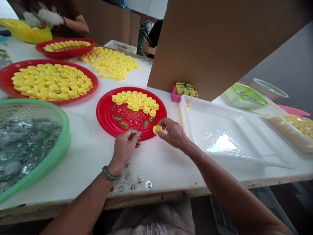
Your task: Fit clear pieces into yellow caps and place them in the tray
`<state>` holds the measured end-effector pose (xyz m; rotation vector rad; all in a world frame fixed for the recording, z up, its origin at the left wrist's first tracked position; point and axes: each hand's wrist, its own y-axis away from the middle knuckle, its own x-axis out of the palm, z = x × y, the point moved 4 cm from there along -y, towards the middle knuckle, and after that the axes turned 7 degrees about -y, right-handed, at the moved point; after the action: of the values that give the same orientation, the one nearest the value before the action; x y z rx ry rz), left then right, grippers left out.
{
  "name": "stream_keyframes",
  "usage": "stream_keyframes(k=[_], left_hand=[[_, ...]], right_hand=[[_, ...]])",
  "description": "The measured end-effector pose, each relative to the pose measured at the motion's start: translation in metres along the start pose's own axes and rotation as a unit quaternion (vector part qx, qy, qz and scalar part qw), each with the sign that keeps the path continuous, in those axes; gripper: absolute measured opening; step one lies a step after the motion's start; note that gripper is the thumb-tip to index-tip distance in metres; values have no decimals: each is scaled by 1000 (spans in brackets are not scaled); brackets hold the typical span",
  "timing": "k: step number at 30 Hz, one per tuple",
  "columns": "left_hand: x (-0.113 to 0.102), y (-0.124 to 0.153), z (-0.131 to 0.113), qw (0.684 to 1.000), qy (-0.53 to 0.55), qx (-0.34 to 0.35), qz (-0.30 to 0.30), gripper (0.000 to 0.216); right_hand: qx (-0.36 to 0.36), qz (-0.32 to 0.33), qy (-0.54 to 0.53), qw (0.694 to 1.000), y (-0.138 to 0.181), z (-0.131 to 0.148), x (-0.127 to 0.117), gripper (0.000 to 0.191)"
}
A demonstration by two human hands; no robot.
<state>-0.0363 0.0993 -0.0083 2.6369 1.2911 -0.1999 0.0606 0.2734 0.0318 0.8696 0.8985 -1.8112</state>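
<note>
My right hand (pixel 173 132) pinches a small round yellow plastic piece (pixel 156 129) at the right front rim of a red tray (pixel 105 114). My left hand (pixel 127 143) is closed, thumb against fingertips, at the tray's front edge; whatever it may hold is hidden. Rows of similar yellow pieces (pixel 135 99) fill the far half of the tray, leaving its printed flower pattern showing in front. Small clear plastic discs (pixel 132 186) with dark marks lie on the table below my left wrist.
A green basket (pixel 65 130) of clear plastic parts stands left. Behind are two more red trays (pixel 95 83) of yellow pieces and a loose yellow heap (pixel 117 65). A translucent bin (pixel 195 130) and cardboard panel (pixel 195 49) stand right. A gloved co-worker (pixel 50 18) works at far left.
</note>
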Motion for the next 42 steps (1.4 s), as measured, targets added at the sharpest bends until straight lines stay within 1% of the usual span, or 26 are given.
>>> stream_keyframes(k=[2,4,6,8,11,14,16,17,18,19,21,23,24,26,28,31,34,37,40,42], left_hand=[[-1,0,-3,1000,12,9,-4,30],[1,1,-5,1000,9,22,11,29],[5,3,-6,999,-5,28,28,30],[6,4,-5,999,-21,28,36,30],[4,3,-2,999,-34,23,31,31],[0,0,0,999,-42,13,14,32],[0,0,1,999,-48,11,13,33],[1,1,0,998,-58,21,21,32],[4,2,-2,995,-80,44,35,30],[8,5,-3,989,-115,79,54,27],[20,12,-7,959,-209,165,100,24],[33,20,-8,915,-292,240,143,29],[39,23,-7,894,-320,268,161,33],[49,26,-5,866,-355,300,185,39],[55,26,-3,851,-378,306,197,36],[59,24,-2,852,-389,289,200,27],[57,23,-3,867,-381,263,185,23],[53,22,-3,881,-368,237,180,24],[49,21,-1,892,-354,217,179,27],[47,19,1,899,-345,203,177,29]], right_hand=[[-14,45,-27,999,27,11,12,19],[-17,80,-42,996,47,17,26,20],[-14,91,-49,995,57,19,38,22],[-15,87,-54,995,61,20,44,23],[-20,83,-68,994,62,21,43,23],[-20,63,-97,993,59,20,33,26],[-12,25,-100,995,49,17,22,23],[-7,5,-89,996,41,15,17,20],[-1,-7,-69,998,31,13,14,18],[5,-3,-39,999,19,10,14,19],[21,51,27,998,-6,6,20,21],[36,115,77,990,-27,3,30,21],[41,135,93,986,-35,2,35,21],[42,148,110,982,-46,3,42,23],[39,156,122,979,-49,4,47,25],[33,155,119,980,-47,4,50,25],[27,131,92,987,-48,-2,48,23],[34,76,69,994,-58,-15,39,24],[53,14,67,996,-77,-31,27,28],[58,-6,67,996,-89,-38,21,28]])
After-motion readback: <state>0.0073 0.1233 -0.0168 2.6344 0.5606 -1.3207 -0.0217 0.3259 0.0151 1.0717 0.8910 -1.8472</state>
